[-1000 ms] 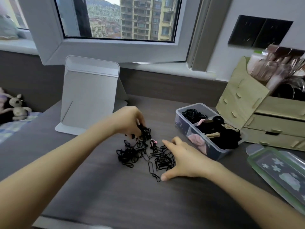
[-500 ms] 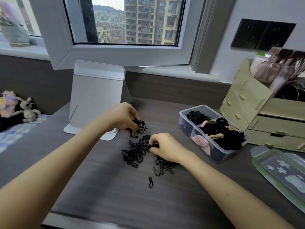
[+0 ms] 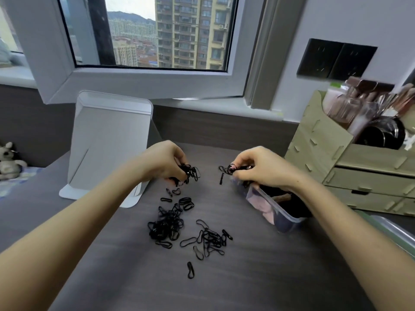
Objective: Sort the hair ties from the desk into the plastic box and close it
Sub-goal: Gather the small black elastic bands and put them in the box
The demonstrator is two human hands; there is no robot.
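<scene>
Clear plastic box (image 3: 278, 217), lid off, sits at desk's right w/ dark and pink fabric items inside, partly hidden by the right hand (image 3: 258, 167); that hand pinches a few thin black hair ties (image 3: 226, 169) over the box's far end; left hand (image 3: 165, 162) is closed on a black bunch (image 3: 190, 173); loose looped ties (image 3: 167, 225) lie scattered on the dark wood-grain desk (image 3: 258, 277); white stand (image 3: 107, 149) behind; beige wooden organizer (image 3: 325, 151) at right.
</scene>
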